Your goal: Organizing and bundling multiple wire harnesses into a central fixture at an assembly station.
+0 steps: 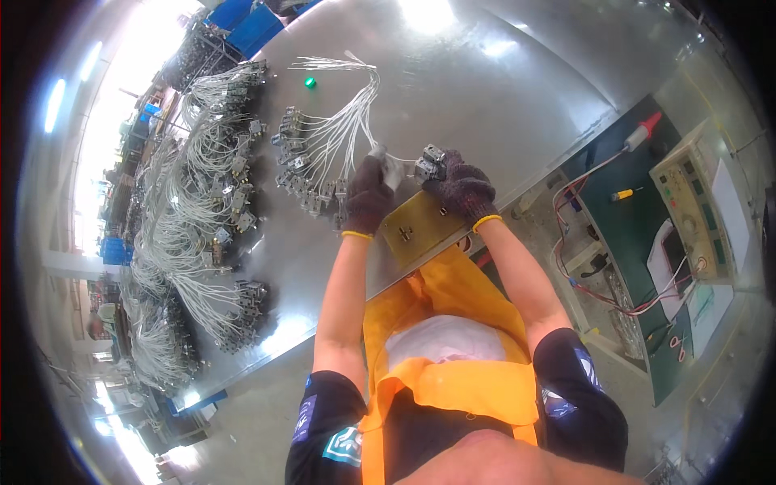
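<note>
Both of my hands wear dark knitted gloves with yellow cuffs. My left hand (369, 192) is closed at the lower end of a bundle of white wires (356, 113); its fingertips are partly hidden by something whitish and blurred. Metal connectors (311, 174) on the wires fan out to its left. My right hand (465, 192) grips a small cluster of metal connectors (432, 162). A white wire runs between the two hands. Below them, at the table's near edge, lies a brass-coloured plate (422, 231) with a small metal fitting (406, 234) on it.
Large heaps of wired connectors (190, 210) cover the left of the metal table (453, 89). A green round object (309, 82) lies near the wires. To the right, a green bench (610, 214) carries a tester (695, 202), a red-tipped probe (644, 132), a screwdriver (625, 195) and scissors (678, 346).
</note>
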{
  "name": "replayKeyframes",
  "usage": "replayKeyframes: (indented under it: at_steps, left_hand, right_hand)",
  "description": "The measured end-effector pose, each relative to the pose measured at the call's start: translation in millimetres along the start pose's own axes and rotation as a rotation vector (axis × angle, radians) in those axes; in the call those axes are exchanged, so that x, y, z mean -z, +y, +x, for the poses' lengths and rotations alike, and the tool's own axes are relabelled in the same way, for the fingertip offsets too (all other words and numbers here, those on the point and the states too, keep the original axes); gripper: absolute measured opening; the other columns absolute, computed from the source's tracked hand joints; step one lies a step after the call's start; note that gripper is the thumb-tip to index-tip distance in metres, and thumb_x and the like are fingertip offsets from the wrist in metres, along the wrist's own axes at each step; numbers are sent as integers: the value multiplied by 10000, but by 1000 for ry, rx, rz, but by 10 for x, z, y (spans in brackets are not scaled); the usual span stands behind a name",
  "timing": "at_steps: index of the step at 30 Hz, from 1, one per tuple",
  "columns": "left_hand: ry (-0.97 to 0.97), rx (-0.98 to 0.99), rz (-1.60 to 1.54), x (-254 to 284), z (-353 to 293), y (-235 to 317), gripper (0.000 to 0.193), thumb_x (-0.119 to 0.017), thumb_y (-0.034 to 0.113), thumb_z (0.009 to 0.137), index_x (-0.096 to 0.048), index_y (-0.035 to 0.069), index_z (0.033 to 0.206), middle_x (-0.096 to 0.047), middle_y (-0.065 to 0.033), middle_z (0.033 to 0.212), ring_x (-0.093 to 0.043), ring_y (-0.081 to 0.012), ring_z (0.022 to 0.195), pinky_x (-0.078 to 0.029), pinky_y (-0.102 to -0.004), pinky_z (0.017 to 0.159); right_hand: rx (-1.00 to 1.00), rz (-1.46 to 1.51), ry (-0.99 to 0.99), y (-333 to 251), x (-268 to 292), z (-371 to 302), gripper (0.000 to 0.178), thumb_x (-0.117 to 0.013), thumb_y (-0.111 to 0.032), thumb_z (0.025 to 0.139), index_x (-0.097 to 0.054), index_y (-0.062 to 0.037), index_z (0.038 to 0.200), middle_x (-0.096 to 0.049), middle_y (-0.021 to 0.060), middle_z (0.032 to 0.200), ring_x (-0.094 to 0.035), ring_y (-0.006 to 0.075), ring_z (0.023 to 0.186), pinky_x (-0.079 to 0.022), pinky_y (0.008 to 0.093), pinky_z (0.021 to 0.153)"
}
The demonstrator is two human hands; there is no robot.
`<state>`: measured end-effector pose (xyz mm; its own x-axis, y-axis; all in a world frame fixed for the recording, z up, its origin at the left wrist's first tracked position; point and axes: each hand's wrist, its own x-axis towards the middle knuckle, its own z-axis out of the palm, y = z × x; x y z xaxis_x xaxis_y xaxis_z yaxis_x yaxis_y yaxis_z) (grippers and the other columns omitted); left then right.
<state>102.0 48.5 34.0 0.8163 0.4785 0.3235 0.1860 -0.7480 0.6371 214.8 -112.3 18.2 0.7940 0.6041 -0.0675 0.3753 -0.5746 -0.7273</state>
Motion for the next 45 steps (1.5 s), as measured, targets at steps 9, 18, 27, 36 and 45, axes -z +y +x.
replayKeyframes:
  at_steps: [9,18,27,36,45]
  left_hand:
    - [-120,4,429,-40,-370,234,598,-700,331,855,-460,13,1301,-629,-224,1089,-589,-412,1021,-478,-477,894]
    - [-313,42,188,246,-325,224,616,-686,307,856,-436,-21,1313,-605,-262,1122,-579,-440,1058,-470,-480,911]
    - [-545,308,221,477,-264,536,775,-730,380,822,-405,9,1420,-511,-282,1338,-452,-426,1299,-370,-450,1089]
    - [-270,-126,175,396,-585,18,835,-788,478,745,-458,54,1385,-520,-261,1331,-473,-436,1253,-391,-455,1071]
    - [-156,-248,205,432,-672,129,600,-767,322,781,-572,87,1298,-625,-197,1097,-577,-393,1032,-470,-469,895]
  right_hand:
    - [203,-53,-13,88,-48,63,571,-672,-417,824,-474,-81,1241,-695,198,901,-665,412,857,-514,515,740]
    - [397,-206,29,25,-268,-83,333,-554,-240,896,-485,-63,1169,-685,172,810,-679,387,746,-521,509,652]
    - [357,-273,38,-164,-366,-389,244,-538,-225,909,-504,-52,1078,-673,160,772,-673,370,693,-523,496,624]
    - [421,225,-174,-170,-319,-793,487,-710,-204,811,-566,-85,1260,-695,168,957,-692,341,851,-549,436,729]
    - [467,25,-485,-279,62,-587,478,-690,-175,820,-596,-57,1273,-696,170,905,-692,287,813,-534,374,755]
